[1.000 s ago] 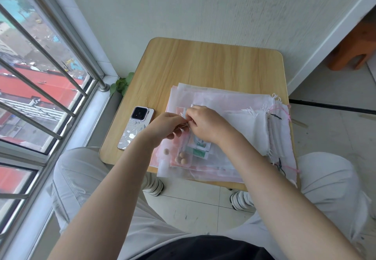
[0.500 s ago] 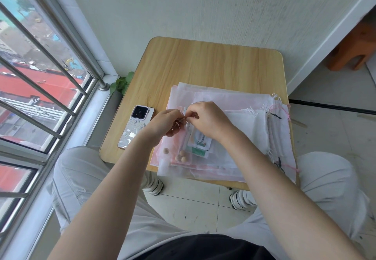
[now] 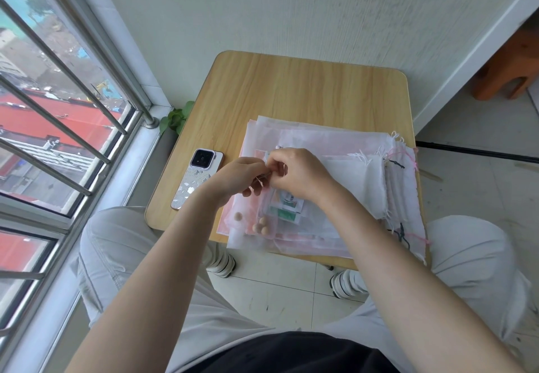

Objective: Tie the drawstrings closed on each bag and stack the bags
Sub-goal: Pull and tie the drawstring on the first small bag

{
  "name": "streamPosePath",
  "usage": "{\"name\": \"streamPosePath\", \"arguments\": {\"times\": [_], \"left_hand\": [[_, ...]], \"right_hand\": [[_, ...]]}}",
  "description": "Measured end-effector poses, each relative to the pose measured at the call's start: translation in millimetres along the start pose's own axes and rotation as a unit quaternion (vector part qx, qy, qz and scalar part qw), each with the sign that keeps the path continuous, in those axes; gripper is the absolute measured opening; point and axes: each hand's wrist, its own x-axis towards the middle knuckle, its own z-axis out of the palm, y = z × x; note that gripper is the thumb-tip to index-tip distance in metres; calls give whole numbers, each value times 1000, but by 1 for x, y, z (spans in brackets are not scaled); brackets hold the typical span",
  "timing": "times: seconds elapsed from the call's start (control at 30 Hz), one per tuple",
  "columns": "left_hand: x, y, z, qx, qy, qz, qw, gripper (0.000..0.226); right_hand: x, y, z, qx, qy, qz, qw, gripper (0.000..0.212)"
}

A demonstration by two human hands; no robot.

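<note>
A pile of sheer white and pink drawstring bags (image 3: 350, 151) lies on the small wooden table (image 3: 291, 89). On top of the pile at its left is a translucent pink bag (image 3: 262, 221) holding round beige beads and green-and-white packets. My left hand (image 3: 242, 177) and my right hand (image 3: 297, 171) meet fingertip to fingertip over that bag's upper end, and both pinch its thin drawstring (image 3: 259, 180). The knot itself is hidden by my fingers. Loose white, pink and dark strings (image 3: 399, 162) stick out at the pile's right side.
A phone (image 3: 198, 177) lies face down on the table left of the pile. A barred window (image 3: 58, 110) runs along the left and a wall stands behind the table. A small green plant (image 3: 175, 119) sits by the sill. An orange wooden stool (image 3: 507, 72) stands at right.
Both hands have stayed over the pink bag's top, with small finger movements on the string. My left hand has shifted slightly toward the right hand.
</note>
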Motion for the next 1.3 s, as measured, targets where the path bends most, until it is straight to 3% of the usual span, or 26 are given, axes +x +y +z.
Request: {"name": "streamPosePath", "arguments": {"times": [0.27,0.4,0.63,0.87,1.0,1.3], "left_hand": [[-1,-11,-5,-96,-1,2,995,16],[-1,-12,-8,-85,-6,1,996,21],[-1,-10,-5,-82,-6,-3,997,27],[1,-6,2,6,0,-6,1000,23],[1,-3,2,9,3,-6,1000,25],[2,-14,-4,-129,-1,-23,991,21]], "right_hand": [[1,8,-2,40,1,1,999,17],[1,9,-3,68,6,16,998,7],[2,5,-4,105,-11,41,994,15],[4,1,-9,28,-40,64,997,8],[6,1,-10,-25,-63,37,997,7],[-1,10,-7,58,-58,53,995,7]]}}
